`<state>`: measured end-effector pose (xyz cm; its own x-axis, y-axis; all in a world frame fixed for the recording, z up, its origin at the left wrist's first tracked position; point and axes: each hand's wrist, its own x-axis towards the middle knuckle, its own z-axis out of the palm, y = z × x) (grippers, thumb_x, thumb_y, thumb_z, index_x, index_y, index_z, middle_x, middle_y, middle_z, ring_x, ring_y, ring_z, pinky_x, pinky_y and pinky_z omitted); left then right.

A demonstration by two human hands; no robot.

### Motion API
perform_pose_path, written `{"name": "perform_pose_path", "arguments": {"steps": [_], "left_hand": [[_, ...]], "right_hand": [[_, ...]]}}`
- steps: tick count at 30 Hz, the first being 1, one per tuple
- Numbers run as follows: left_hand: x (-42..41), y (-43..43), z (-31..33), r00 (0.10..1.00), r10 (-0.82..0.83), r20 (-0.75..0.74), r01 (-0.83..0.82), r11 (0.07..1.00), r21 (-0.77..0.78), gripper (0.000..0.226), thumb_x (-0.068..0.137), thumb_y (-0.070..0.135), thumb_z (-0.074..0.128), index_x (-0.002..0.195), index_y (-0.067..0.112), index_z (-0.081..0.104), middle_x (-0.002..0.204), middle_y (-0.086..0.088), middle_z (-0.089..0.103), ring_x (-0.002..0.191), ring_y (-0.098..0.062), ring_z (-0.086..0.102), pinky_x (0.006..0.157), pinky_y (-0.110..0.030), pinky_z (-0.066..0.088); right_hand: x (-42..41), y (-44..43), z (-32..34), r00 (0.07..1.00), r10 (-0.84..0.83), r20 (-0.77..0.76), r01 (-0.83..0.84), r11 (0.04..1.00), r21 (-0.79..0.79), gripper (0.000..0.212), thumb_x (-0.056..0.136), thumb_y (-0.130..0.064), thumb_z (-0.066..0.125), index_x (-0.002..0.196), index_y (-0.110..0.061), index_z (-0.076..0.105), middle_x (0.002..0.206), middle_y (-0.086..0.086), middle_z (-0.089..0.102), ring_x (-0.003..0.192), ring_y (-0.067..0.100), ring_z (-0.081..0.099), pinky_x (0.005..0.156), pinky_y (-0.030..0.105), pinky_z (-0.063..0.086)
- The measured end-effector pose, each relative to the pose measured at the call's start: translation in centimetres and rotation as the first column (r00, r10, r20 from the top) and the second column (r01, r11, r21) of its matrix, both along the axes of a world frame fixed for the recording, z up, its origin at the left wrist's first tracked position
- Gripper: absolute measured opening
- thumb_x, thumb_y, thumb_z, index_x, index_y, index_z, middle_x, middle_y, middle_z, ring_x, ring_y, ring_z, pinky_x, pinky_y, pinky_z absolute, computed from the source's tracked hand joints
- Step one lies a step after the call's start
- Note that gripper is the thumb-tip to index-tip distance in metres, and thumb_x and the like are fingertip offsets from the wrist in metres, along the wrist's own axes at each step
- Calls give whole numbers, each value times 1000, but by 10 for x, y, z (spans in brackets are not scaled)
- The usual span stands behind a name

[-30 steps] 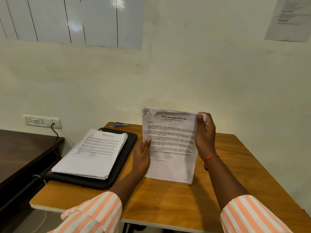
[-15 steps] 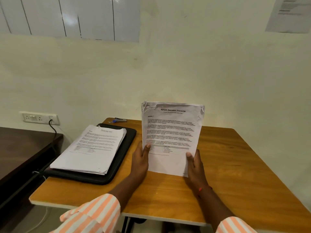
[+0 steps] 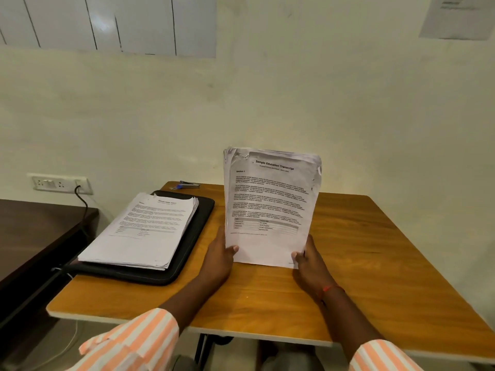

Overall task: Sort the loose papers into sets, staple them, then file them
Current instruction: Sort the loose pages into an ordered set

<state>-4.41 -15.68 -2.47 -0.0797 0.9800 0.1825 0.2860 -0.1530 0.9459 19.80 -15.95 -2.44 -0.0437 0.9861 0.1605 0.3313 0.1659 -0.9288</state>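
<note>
two forearms in orange-and-white striped sleeves reach in from the near edge. a red thread circles the right wrist.

the left hand grips the lower left corner of the paper set: the thumb lies across the front sheet and the fingers are curled behind it, out of view. the right hand grips the lower right corner the same way, thumb on the front. both hands are closed on the set, one at each bottom corner.

the paper set stands upright at the middle of the wooden table, printed face toward the camera, with its lower edge at the table top. its top edges are crumpled and several sheet edges show at the upper left. the heading reads "sample education transcript"; a subheading reads "section 1". the body text and a small table near the bottom are too small to read.

count: one held set, one flat stack, one folder, one stapler.

to the left, the flat stack of papers lies on a black folder on the table, well apart from the held set. its print is not legible.

farther back, a stapler with a blue part lies at the far left edge of the table, just beyond the folder.

a dark desk stands left of the table. on the far wall, one socket plate has a black cable plugged in. one printed sheet is posted at the upper right; its text is unreadable.
</note>
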Motion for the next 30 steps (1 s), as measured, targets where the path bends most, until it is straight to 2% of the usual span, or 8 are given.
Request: {"name": "perform_pose_path", "arguments": {"steps": [4, 7, 11, 16, 20, 23, 26, 30], "left_hand": [[0, 4, 7, 996, 28, -82, -25, 999, 37, 62, 100, 12, 60, 151, 33, 32, 140, 10, 55, 124, -12, 53, 97, -38, 57], [0, 5, 13, 1000, -15, -7, 15, 1000, -3, 60, 100, 8, 59, 151, 27, 32, 138, 9, 54, 125, -18, 55, 70, -18, 58], [-1, 8, 13, 995, -31, 97, 46, 986, -159, 51, 101, 8, 56, 143, 27, 35, 133, 6, 54, 104, -29, 66, 48, -31, 55], [4, 11, 4, 998, 46, 39, -23, 892, -452, 40, 101, 0, 48, 138, 14, 40, 134, -2, 52, 78, -19, 59, 45, -21, 48], [4, 21, 2, 1000, 15, -18, -22, 853, -521, 39, 101, 2, 46, 139, 11, 41, 145, -4, 49, 82, -18, 59, 45, -17, 46], [3, 21, 6, 999, -17, -48, -12, 836, -548, 38, 103, 4, 45, 139, 12, 39, 141, -4, 52, 78, -15, 60, 43, -16, 45], [3, 19, 9, 996, -80, -47, 37, 811, -584, 40, 106, 10, 44, 143, 18, 32, 114, -5, 67, 69, -16, 72, 46, -21, 51], [-2, 24, 24, 992, -58, -114, -25, 785, -619, 44, 107, 29, 48, 146, 15, 33, 126, -14, 65, 90, -25, 72, 60, -33, 60]], "right_hand": [[0, 4, 4, 998, -58, -11, 58, 997, 43, 50, 104, -6, 45, 146, -29, 33, 137, -12, 53, 115, -1, 53, 90, 14, 46], [2, 7, 11, 997, -70, -45, 68, 997, -42, 41, 103, -2, 45, 139, -21, 38, 131, -4, 55, 98, 16, 64, 69, 29, 62], [7, 11, 11, 995, -73, -61, 64, 990, -129, 31, 103, -2, 48, 130, -17, 49, 129, -1, 61, 85, 23, 72, 63, 36, 61], [5, 16, -2, 992, -88, 94, 111, 952, -287, 33, 103, -7, 51, 135, -10, 54, 131, 5, 65, 69, 21, 75, 69, 35, 62], [-2, 17, -1, 983, -102, 150, 144, 941, -306, 36, 103, -5, 49, 139, -8, 54, 137, 8, 61, 69, 22, 76, 70, 33, 62], [-4, 15, 0, 984, -113, 139, 151, 942, -301, 40, 102, -2, 49, 142, -10, 53, 140, 7, 59, 72, 22, 76, 73, 36, 63], [-1, 13, -2, 989, -107, 98, 131, 948, -290, 40, 103, -2, 47, 141, -10, 55, 138, 5, 62, 75, 22, 76, 76, 38, 63], [1, 8, -6, 995, -98, -24, 87, 952, -294, 40, 102, 1, 48, 141, -7, 55, 130, 3, 66, 85, 20, 76, 78, 39, 63]]}}
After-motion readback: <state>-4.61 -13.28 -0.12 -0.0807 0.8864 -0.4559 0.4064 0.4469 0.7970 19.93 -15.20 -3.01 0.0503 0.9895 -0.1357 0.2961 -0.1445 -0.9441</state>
